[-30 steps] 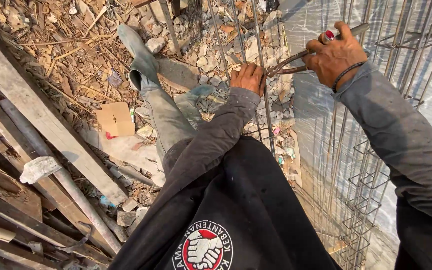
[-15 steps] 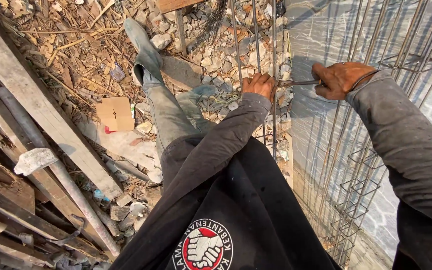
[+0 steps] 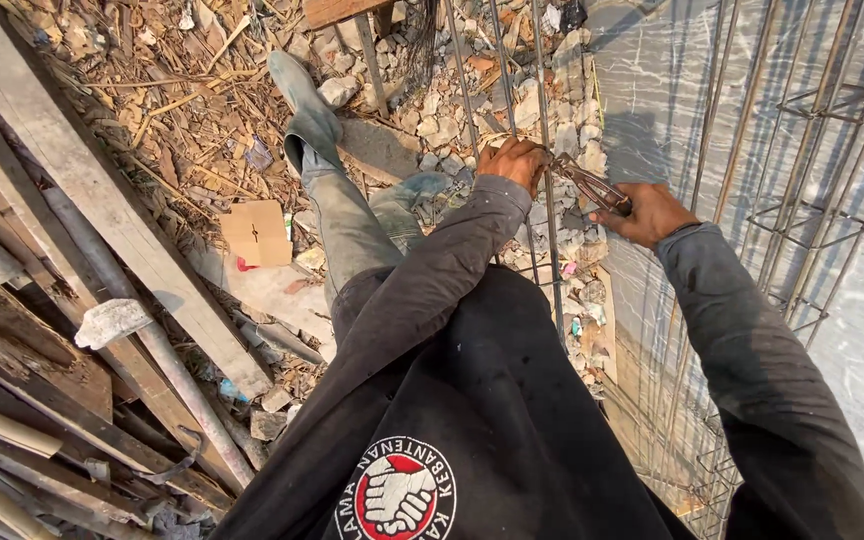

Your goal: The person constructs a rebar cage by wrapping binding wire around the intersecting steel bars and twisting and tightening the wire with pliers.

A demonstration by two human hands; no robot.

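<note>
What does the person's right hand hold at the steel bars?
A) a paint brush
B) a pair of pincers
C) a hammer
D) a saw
B: the right hand grips the long handles of metal pincers, whose head points at a rebar beside the left hand.

warm, bright daylight falls from the upper left, laying hard shadows of the rebar cage [image 3: 802,130] across the pale wall [image 3: 672,90], while wide-angle bending curves the sharp frame's edges and the dark jacket [image 3: 512,420] stays underlit.
</note>
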